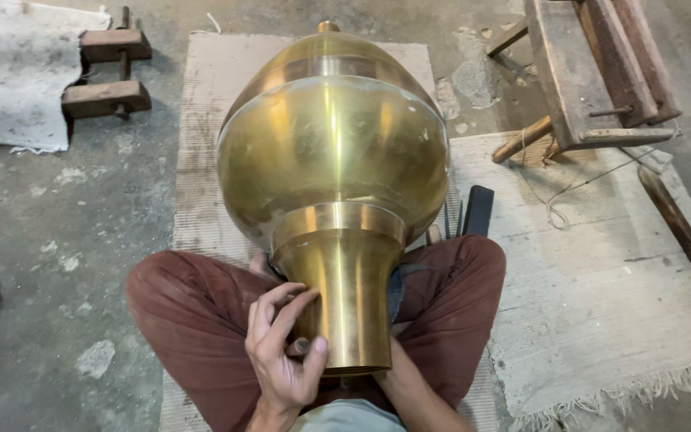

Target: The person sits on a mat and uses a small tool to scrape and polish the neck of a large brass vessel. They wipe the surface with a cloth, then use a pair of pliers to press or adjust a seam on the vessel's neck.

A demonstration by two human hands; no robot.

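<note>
1. Far left: a grey cloth (9,72) lies on the concrete floor (57,240), with a wooden clamp block (107,72) just beside it.
2. Left hand (281,352): raised in front of the lap, palm toward the camera, fingers curled in a narrow pinch; the fingertips (297,300) touch the left side of the vessel's neck, and the thumb presses near its rim. It grips no separate tool that can be seen.
3. Centre: the large brass vessel (333,152) lies across the person's crossed legs (193,312). Its long axis runs away from the camera; the flared neck and open mouth point toward the person, and the small knob (328,26) on the rounded end points away. The bulbous body rests over a ribbed mat (201,160).
4. Right hand: hidden behind the neck; only the forearm (417,396) shows, so its grip cannot be told.
5. Right: a dark flat tool (478,210) stands by the knee, and a wooden frame (593,80) lies on a fringed pale rug (601,304).
</note>
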